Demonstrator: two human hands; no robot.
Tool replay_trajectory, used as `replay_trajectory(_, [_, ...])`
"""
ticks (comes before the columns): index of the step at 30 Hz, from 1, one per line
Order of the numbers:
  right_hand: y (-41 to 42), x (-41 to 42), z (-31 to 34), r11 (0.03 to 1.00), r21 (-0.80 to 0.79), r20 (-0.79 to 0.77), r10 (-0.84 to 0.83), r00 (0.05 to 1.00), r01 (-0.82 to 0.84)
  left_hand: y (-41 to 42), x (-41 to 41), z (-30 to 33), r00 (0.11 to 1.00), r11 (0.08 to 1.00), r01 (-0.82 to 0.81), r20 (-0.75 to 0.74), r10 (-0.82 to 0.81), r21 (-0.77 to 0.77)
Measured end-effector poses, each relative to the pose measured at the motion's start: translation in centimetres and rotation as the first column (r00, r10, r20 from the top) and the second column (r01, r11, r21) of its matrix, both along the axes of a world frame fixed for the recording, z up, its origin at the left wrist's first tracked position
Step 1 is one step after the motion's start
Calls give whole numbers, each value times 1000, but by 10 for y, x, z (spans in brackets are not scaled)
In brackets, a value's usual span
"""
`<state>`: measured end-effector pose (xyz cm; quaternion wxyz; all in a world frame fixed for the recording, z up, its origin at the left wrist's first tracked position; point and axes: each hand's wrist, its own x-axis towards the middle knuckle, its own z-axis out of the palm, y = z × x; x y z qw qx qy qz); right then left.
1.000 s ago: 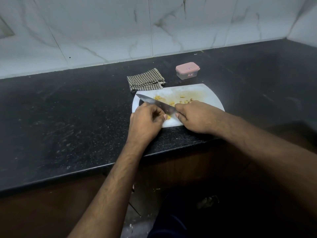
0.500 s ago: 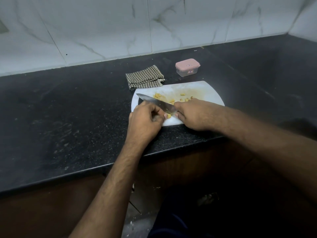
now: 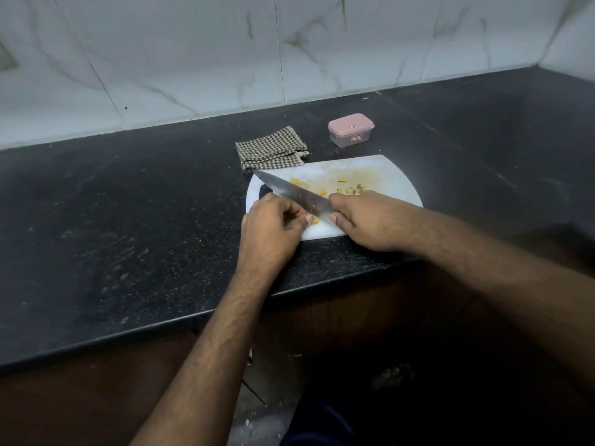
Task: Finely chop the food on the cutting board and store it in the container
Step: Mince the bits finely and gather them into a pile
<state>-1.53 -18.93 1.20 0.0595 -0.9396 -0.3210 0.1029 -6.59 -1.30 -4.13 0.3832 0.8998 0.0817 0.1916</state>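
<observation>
A black speckled counter (image 3: 112, 226) fills most of the view, its front edge running from 8 o'clock up toward 3 o'clock, with a white marble-veined wall (image 3: 225, 53) behind it at 12 o'clock. Broad bare counter lies at 9 o'clock and at 2 o'clock. A white cutting board (image 3: 380, 175) sits near the centre, its near edge close to the counter's front edge. Just beyond its far left corner, at 11 o'clock of the board, lies a folded checked cloth (image 3: 270, 149), touching or almost touching the board. At 12 o'clock of the board, apart from it, stands a small container (image 3: 351, 134) with a pink lid on; two small labels show, but the writing is too small to read.

The right hand (image 3: 370, 218) grips a knife (image 3: 296, 194) by the handle, fingers curled round it, the blade slanting to 10 o'clock over the board. The left hand (image 3: 270, 226) has its fingers curled, pinching a piece of yellow food (image 3: 314, 220) beside the blade. More chopped yellow food pieces (image 3: 349, 189) lie scattered on the board at 1 o'clock of the hands.
</observation>
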Motion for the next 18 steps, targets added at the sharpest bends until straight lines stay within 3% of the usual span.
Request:
replay_trajectory(11, [10,6,-2,995,-92,52,34,998,-29,1,3,-4,1000,1000,-7,-3,7,-6])
replay_trajectory(18, [16,5,2,996,-94,-31,6,1000,-9,1,1,-2,1000,1000,-15,-20,14,-26])
